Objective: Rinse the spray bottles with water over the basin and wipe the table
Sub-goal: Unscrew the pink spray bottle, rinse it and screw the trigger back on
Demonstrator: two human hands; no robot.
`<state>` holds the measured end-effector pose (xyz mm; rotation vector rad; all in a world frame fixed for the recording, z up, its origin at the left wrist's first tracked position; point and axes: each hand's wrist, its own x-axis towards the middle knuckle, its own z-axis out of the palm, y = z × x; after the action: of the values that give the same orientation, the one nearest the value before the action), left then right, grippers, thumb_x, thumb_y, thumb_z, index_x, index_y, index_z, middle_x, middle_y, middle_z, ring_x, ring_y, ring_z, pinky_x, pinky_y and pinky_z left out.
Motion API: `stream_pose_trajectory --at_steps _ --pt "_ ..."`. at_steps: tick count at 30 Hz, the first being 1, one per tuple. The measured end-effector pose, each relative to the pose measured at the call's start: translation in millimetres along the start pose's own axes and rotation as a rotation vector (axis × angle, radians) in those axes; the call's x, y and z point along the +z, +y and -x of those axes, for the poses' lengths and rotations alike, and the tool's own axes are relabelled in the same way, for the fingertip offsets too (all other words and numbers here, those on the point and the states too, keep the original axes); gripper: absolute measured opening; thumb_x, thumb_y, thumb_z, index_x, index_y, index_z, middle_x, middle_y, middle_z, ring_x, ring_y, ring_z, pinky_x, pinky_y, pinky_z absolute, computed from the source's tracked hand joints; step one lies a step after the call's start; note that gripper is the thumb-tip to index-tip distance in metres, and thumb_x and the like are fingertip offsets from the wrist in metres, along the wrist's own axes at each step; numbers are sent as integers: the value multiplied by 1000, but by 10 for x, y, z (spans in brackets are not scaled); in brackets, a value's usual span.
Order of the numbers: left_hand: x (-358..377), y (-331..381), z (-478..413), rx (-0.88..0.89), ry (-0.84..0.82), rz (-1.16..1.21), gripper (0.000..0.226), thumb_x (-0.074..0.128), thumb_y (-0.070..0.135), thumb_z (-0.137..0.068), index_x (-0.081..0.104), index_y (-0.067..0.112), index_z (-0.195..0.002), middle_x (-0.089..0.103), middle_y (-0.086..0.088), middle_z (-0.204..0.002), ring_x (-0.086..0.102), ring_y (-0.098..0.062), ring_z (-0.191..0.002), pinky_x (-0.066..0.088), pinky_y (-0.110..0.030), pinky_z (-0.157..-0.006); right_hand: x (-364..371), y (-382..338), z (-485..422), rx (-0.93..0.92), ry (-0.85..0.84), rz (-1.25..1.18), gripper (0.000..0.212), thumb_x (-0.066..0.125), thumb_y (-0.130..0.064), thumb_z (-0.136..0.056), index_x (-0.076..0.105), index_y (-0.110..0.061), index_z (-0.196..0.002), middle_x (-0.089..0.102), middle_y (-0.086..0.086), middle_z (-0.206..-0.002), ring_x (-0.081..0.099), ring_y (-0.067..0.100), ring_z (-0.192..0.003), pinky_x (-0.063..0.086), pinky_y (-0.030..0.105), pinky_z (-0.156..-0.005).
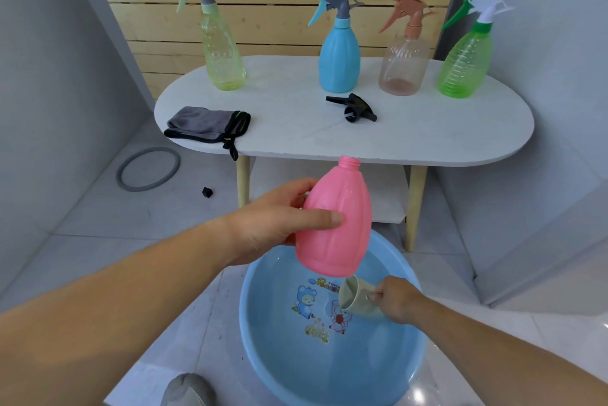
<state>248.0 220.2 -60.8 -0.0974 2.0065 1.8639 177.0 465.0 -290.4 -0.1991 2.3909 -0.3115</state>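
Two hands: left hand (279, 218) gripping pink bottle (335, 224), right hand (394, 298) gripping cup (353, 297)

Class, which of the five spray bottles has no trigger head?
The pink bottle in the left hand: its threaded neck is bare, while the four on the table have trigger heads.

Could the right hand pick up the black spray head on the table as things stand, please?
Probably not yet: the right hand grips a beige cup low over the basin, though the black spray head lies unobstructed.
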Motion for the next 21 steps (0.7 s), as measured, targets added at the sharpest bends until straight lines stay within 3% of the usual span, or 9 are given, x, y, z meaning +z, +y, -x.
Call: stream_pose_trajectory --at_steps 6,12,18,21 --pt "-15 4 9 13 4 9 60 77 31 -75 59 31 -132 71 0 -126 72 -17 -111 61 -33 -89 32 10 3 -10 -16 -21 33 53 -37 -96 51 -20 -68 54 0 -77 53 17 -73 39 25 -59" --pt "-47 8 32 19 8 -1 62 77 32 -76 58 30 -135 71 0 -127 71 -19 -114 60 -33 -89 -12 57 57 -14 -37 -175 45 60 -32 -93 44 -20 -53 43 -4 -58 40 12 -54 35 23 -55" --pt "-96 18 92 25 21 -1 61 77 32 -76 58 32 -134 71 1 -126 71 -18 -113 60 -37 -93 -203 28 222 -39 -116 -527 27 65 -25 -93 66 -10 -71 60 4 -68 51 16 -57 49 23 -58" --pt "-130 36 139 51 39 26 61 78 30 -73 57 34 -131 74 2 -120 74 -15 -105 61 -29 -79 -423 -82 398 -113 -105 -588 23 66 -25 -93 69 -10 -75 64 4 -72 57 15 -63 53 21 -63"
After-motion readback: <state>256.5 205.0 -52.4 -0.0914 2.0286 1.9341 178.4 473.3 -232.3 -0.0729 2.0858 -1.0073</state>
